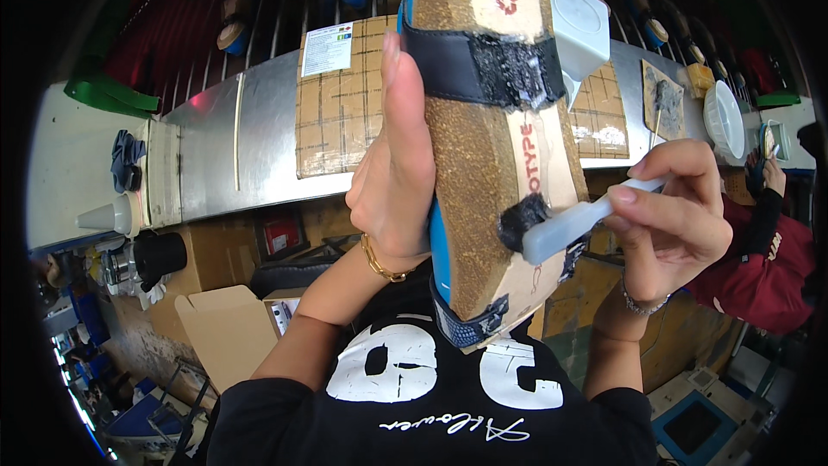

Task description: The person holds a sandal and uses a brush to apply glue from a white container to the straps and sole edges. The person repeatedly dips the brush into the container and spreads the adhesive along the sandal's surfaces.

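Note:
My left hand (392, 164) grips a sandal (470, 173) on a blue last from its left side. Some of its fingers are hidden behind the sandal. The cork underside faces up, with a pale liner down its middle. Dark strap ends (517, 72) fold over onto it, roughened and shiny black. Between thumb and fingers, my right hand (677, 216) pinches a brush (561, 230) by its translucent whitish handle. The brush's dark bristles touch the lower part of the underside, beside a dark patch.
Behind the sandal, a cardboard sheet (336, 103) lies on the metal bench (267, 112) with a white plastic container (580, 17). To the right are a stained board (660, 99) and a white bowl (723, 121). A co-worker in maroon (763, 267) works at far right. Racks with more sandals stand beyond.

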`<state>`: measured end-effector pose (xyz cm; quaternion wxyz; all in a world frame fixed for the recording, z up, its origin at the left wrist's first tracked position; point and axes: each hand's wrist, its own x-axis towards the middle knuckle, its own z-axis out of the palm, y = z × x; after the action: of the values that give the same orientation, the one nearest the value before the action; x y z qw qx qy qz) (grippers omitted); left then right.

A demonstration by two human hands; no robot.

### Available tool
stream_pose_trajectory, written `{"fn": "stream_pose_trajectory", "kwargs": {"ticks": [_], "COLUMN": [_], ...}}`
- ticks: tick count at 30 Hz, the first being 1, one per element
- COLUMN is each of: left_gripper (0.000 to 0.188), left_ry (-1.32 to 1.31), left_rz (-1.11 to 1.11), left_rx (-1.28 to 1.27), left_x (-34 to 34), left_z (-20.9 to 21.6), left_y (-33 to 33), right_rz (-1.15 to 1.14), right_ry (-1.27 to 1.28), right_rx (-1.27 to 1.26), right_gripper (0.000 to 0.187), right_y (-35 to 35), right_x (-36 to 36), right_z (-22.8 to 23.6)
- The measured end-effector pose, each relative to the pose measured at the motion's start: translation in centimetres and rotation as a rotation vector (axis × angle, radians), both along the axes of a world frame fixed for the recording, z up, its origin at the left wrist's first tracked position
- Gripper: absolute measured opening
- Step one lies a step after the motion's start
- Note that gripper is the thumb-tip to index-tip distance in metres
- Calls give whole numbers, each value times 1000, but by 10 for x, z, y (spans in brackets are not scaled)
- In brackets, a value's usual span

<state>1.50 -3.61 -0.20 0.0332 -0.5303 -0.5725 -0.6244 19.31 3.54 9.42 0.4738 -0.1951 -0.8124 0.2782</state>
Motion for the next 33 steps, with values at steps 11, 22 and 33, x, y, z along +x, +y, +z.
{"fn": "stream_pose_trajectory", "kwargs": {"ticks": [11, 22, 33], "left_gripper": [68, 68, 71], "left_ry": [23, 35, 91], "left_rz": [78, 72, 41], "left_rx": [38, 42, -28], "left_x": [-3, -1, -3], "left_z": [3, 9, 16], "left_y": [4, 1, -3], "right_rz": [-34, 286, 503], "right_ry": [2, -192, -249], "right_rx": [55, 141, -171], "right_gripper": [40, 25, 19], "right_y": [-19, 16, 37], "right_x": [3, 7, -15], "right_z": [-7, 16, 35]}}
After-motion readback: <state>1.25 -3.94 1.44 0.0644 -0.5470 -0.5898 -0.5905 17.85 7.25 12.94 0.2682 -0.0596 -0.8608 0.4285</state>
